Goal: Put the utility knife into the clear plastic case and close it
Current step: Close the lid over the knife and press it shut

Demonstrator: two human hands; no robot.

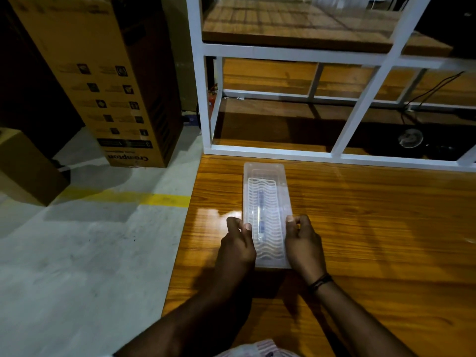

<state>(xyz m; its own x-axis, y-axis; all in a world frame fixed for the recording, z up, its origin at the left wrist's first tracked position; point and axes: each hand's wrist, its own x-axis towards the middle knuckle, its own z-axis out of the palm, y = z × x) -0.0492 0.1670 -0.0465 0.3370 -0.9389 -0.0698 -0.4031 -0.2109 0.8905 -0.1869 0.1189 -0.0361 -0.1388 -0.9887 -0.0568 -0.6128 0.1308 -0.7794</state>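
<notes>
A long clear plastic case [265, 191] lies lengthwise on the wooden table [360, 228], its ribbed lid down over it. Through the lid a slim utility knife [260, 215] with blue-grey marks shows dimly along the middle. My left hand [238, 243] grips the case's near left edge, thumb on top of the lid. My right hand [302, 240] grips the near right edge the same way, thumb pressed on the lid. A dark band circles my right wrist.
A white metal shelf frame [283, 150] with wooden boards stands at the table's far edge. The table's left edge drops to a grey floor with a yellow line [154, 199]. Cardboard boxes [110, 86] stand on the floor at the left.
</notes>
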